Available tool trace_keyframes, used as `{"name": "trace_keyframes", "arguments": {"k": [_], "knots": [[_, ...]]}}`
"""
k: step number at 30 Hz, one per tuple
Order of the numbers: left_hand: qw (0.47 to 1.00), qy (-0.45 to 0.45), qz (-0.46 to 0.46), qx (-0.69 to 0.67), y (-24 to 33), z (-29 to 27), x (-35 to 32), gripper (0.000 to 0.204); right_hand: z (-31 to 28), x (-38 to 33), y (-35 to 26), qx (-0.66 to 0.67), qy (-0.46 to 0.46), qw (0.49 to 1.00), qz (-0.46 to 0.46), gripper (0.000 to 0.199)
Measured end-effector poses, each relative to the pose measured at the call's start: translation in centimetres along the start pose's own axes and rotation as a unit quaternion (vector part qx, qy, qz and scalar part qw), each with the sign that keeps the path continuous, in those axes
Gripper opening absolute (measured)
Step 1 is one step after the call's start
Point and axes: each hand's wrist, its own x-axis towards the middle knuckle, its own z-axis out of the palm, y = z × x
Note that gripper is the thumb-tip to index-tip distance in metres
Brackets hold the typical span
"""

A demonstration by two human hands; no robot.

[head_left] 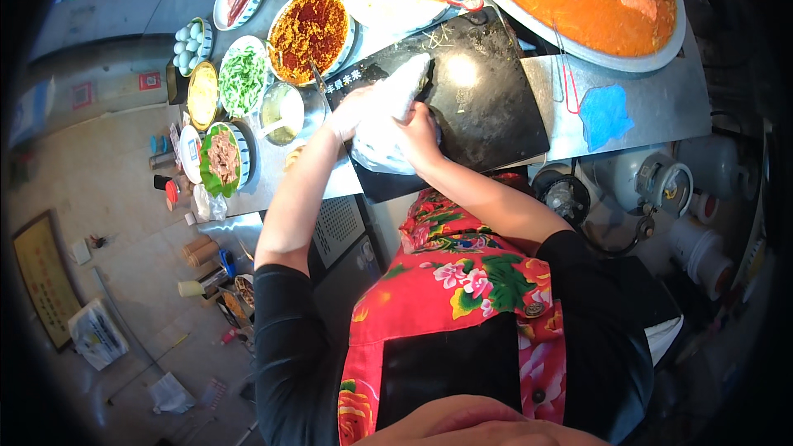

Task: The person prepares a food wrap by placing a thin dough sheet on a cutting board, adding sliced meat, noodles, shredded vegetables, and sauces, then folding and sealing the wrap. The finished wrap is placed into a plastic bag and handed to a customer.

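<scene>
Both my hands are over the black griddle plate (487, 91). A long white wrapped bundle (403, 87) is between them, tilted up to the right; its upper end shows a dark filling or gap. My left hand (351, 111) is curled round its left side, partly covered by white wrapping. My right hand (420, 130) grips its lower right side, fingers closed. Below, a loose white plastic sheet or bag (382, 149) spreads over the plate's near left corner. What the bundle contains is mostly hidden.
A bowl of red chili sauce (307, 33), chopped greens (243, 78) and a metal pot (291, 111) stand left. Red-handled tongs (467, 2) rest on a white round dish. A wide basin of orange stew (578, 0) is far right, near a blue cloth (605, 116). Gas cylinders (640, 177) stand below.
</scene>
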Motion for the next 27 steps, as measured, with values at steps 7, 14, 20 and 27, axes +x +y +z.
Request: {"name": "trace_keyframes", "arguments": {"k": [7,14,20,27], "knots": [[0.931,0.072,0.273,-0.231,-2.7,10.4,0.0,0.042,-7.4,-0.7,-5.8,-0.225,-0.004,0.929,-0.293,0.076],[0.897,0.161,0.342,-0.228,0.9,19.5,-1.3,0.042,-12.5,-2.7,-13.8,-0.258,-0.106,0.914,-0.293,0.105],[0.876,0.193,0.441,-0.032,7.4,23.0,-5.4,0.06,-15.4,-3.8,-19.2,-0.081,-0.233,0.949,-0.196,0.11],[0.807,0.153,0.517,0.242,12.2,22.7,-8.9,0.08,-17.7,-4.9,-24.0,-0.028,-0.281,0.937,-0.205,0.108]]}}
